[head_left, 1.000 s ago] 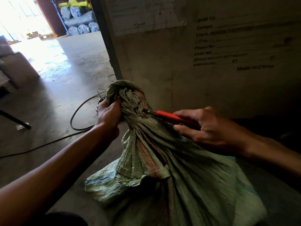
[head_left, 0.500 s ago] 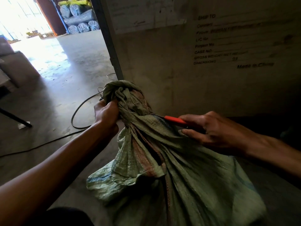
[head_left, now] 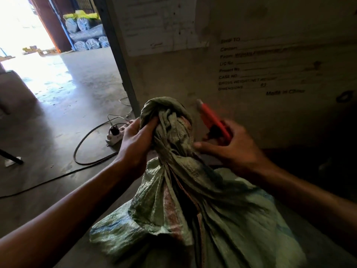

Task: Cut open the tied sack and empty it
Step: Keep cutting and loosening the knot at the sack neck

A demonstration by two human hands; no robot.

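A green woven sack [head_left: 202, 215] stands on the floor in front of me, its top bunched into a knotted neck [head_left: 170, 120]. My left hand [head_left: 135, 142] grips the left side of that neck, fingers pressed into the folds. My right hand [head_left: 231, 149] is just right of the neck and holds a red utility knife [head_left: 212, 120], tilted up and to the left, clear of the fabric. Its thumb points at the sack just below the knot. I cannot tell whether the blade is out.
A large crate wall [head_left: 251, 84] with printed shipping text rises directly behind the sack. On the concrete floor at left lie a white power strip [head_left: 115, 135] and black cables [head_left: 85, 149]. Wrapped bales [head_left: 87, 33] are stacked by the bright doorway far left.
My right hand has pulled the knife out of the sack's neck and raised it, tip now pointing up-left. My left hand has shifted higher on the knot.
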